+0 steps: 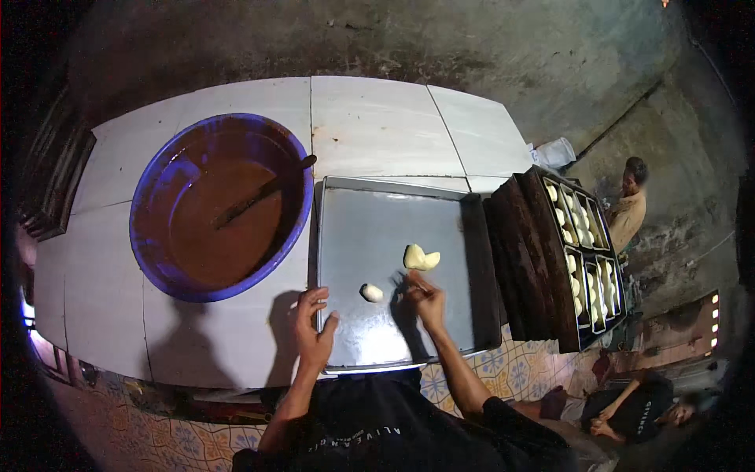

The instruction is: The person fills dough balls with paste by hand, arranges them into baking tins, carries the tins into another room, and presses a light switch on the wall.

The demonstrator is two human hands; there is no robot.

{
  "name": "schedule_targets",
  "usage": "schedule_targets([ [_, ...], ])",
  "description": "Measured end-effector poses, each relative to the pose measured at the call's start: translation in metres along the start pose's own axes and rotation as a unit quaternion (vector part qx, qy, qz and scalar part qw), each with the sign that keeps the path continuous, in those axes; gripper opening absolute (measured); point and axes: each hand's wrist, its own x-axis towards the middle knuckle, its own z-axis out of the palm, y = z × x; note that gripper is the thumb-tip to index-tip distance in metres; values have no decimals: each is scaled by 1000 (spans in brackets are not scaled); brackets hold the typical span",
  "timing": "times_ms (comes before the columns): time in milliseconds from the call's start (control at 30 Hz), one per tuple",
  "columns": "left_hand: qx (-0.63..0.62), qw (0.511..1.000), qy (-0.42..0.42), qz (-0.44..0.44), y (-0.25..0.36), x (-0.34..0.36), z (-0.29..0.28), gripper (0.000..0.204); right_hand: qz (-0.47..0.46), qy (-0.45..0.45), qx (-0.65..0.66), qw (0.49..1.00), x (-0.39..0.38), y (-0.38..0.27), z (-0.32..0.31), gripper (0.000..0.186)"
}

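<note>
A shallow grey metal baking tray (354,228) lies on the table in front of me. My left hand (314,322) is at its left rim, fingers apart, holding nothing. Over the tray's middle, my right hand (427,302) has its fingers drawn together; what they hold, if anything, is hidden. Just beyond its fingertips sits a smooth pale-yellow lump (421,258) with a notch in its side, perhaps fat or dough. A smaller whitish lump (371,293), too small to name, rests on the tray between my hands.
Left of the tray stands a large blue-purple basin (141,236) of brown liquid, a dark stick (259,197) leaning in it. Stacked dark racks of loaf tins (582,259) with pale dough pieces flank the tray's right side. Two people are on the right, one (629,200) beyond the racks, another (629,409) seated.
</note>
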Motion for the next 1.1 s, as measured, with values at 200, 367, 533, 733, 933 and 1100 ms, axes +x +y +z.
schedule_targets([
  [200, 47, 998, -35, -30, -5, -4, 1, 18, -165, 104, -281, 940, 56, -4, -33, 68],
  [367, 183, 978, -94, 17, 2, -3, 9, 22, -47, 59, -166, 983, 15, 13, -9, 69],
  [533, 171, 979, -104, 29, -15, -14, 9, 17, 169, -139, -159, 963, -90, -25, 1, 51],
  [733, 87, 945, -297, 108, 20, 1, 21, 66, -59, -300, -352, 884, -88, -108, 2, 38],
  [933, 131, 896, -423, 14, -1, -9, 59, 21, -166, -198, -243, 935, -69, -201, -38, 28],
  [1100, -38, 965, -200, -166, -23, -9, 26, 43, -192, -107, 281, 934, -37, -140, -110, 42],
])
